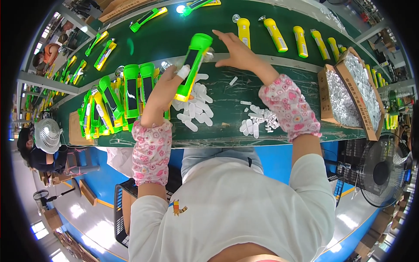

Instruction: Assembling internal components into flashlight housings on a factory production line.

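Observation:
My left hand (159, 92), with a white wrap on one fingertip, is closed round a green and yellow flashlight (190, 64). The flashlight is tilted above the bench, its wide green head pointing away from me. To the right of that head, my right hand (241, 54) is open, fingers spread, and holds nothing. Beneath the held flashlight lies a heap of white oval plastic pieces (200, 107). A scatter of smaller white pieces (264, 118) is near my right sleeve. Left of my left hand, several green and yellow flashlights (131, 87) are piled together.
Yellow flashlights (274, 34) stand in a row along the green conveyor belt (183, 24), with green ones (148, 19) at its far left. Cardboard boxes (365, 98) of small, shiny pieces sit at the bench's right end. A black fan (380, 172) stands at right, a white fan (48, 135) at left.

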The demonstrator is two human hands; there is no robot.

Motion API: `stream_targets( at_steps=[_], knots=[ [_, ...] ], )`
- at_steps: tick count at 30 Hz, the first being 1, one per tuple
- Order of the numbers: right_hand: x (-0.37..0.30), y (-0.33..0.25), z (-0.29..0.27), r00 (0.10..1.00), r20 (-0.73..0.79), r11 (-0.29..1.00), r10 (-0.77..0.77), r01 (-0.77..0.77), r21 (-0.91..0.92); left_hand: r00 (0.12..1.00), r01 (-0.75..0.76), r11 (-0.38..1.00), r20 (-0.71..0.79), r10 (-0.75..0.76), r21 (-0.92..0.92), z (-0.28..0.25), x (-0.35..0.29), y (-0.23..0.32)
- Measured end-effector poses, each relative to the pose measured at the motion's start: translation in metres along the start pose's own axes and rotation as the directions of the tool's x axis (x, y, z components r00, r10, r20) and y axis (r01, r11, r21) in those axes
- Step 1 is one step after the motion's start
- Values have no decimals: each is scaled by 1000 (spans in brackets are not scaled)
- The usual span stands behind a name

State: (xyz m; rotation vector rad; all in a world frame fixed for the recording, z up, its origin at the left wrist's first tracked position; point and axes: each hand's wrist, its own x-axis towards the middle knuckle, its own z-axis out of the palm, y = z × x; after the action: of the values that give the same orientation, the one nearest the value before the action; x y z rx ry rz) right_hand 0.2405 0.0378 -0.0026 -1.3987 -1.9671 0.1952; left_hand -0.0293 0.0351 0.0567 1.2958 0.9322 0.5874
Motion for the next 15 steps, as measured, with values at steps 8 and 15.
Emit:
stream_targets(
  at_steps=[8,15],
  knots=[
    [-13,-40,73,956,214,967,202,-160,-199,988,90,795,154,4,-599,-10,29,-38],
    [-28,-37,67,967,141,953,213,-174,-247,958,115,586,245,147,-802,15,42,-47]
  ],
)
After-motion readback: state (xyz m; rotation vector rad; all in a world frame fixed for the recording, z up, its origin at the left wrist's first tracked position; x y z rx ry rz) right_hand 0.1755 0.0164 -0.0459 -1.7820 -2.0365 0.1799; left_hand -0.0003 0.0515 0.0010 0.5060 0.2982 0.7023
